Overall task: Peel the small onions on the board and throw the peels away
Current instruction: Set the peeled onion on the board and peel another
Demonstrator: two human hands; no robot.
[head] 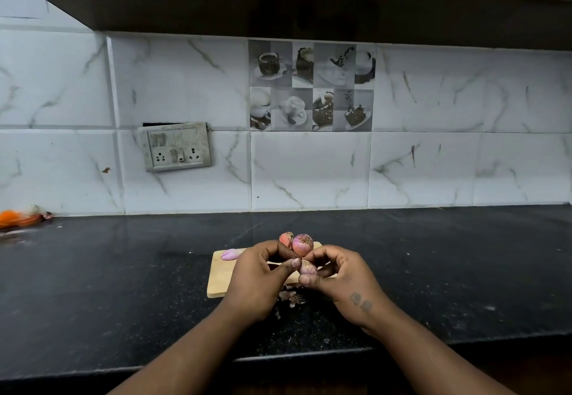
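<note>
1. Grips a small onion in the right hand: thumb underneath, fingers curled over the top, closed snugly round it.
2. Meets it with the left hand, thumb tip pressed to the onion's left side, forefinger curled in behind, pinching at its edge. Cannot tell whether a flap of skin sits between those fingertips.
3. Holds both hands together, knuckles nearly touching, just above the near right part of the wooden cutting board.
4. Just beyond the fingers, on the board's far edge: a round pink onion with its skin on, touching a redder onion at its left.
5. Over at the board's far left corner, apart from those two: a pale peeled onion, smooth and lilac.
6. Down below the hands, off the board's near edge: a small scatter of dry peels on the black speckled counter.
7. Further out, against the marbled wall tiles: a grey switch plate up left, and a picture tile of cups and desserts straight ahead.
8. Far left, where counter meets wall: something orange, too blurred to name.
</note>
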